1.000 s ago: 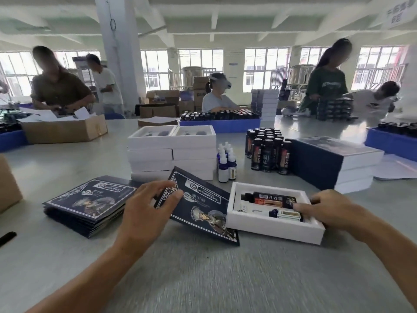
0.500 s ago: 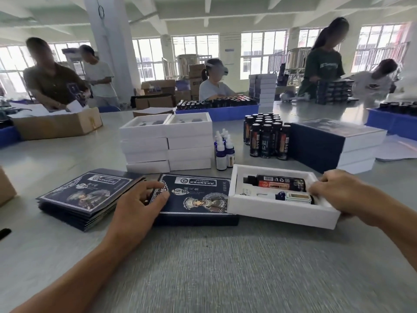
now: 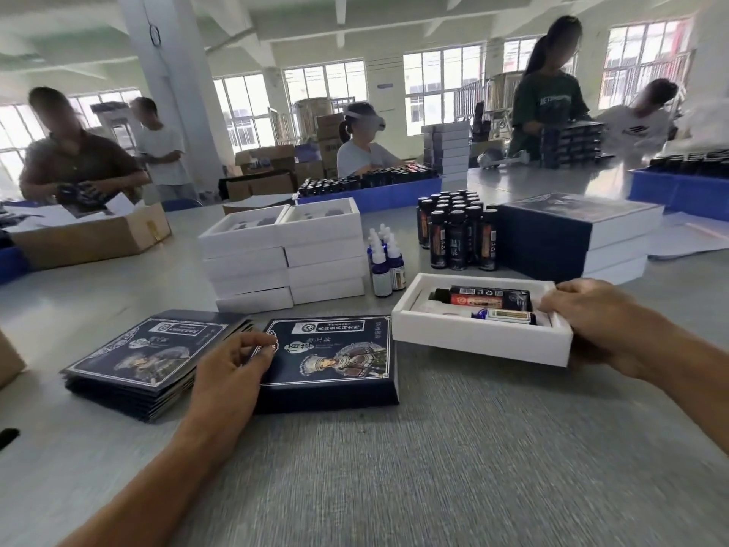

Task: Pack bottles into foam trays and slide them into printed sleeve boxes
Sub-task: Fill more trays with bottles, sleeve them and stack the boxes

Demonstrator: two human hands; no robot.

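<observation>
A white foam tray [image 3: 473, 339] is lifted slightly off the table, its left end at the open right end of a dark blue printed sleeve box [image 3: 335, 357]. In the tray lie a black bottle [image 3: 485, 298] and a small blue dropper bottle [image 3: 503, 315]. My right hand [image 3: 595, 321] grips the tray's right end. My left hand [image 3: 232, 373] holds the sleeve box at its left end, fingers on its top. The sleeve stands opened up into a box shape on the table.
A pile of flat printed sleeves [image 3: 146, 361] lies left of the box. Behind stand stacked empty foam trays [image 3: 284, 262], several dropper bottles [image 3: 384, 262], a cluster of black bottles [image 3: 453, 230] and stacked packed boxes [image 3: 572, 234]. Other people work at far tables.
The sleeve went from tilted and flat to squared up on the table. My right hand lifted the tray and brought its left end against the sleeve's open end.
</observation>
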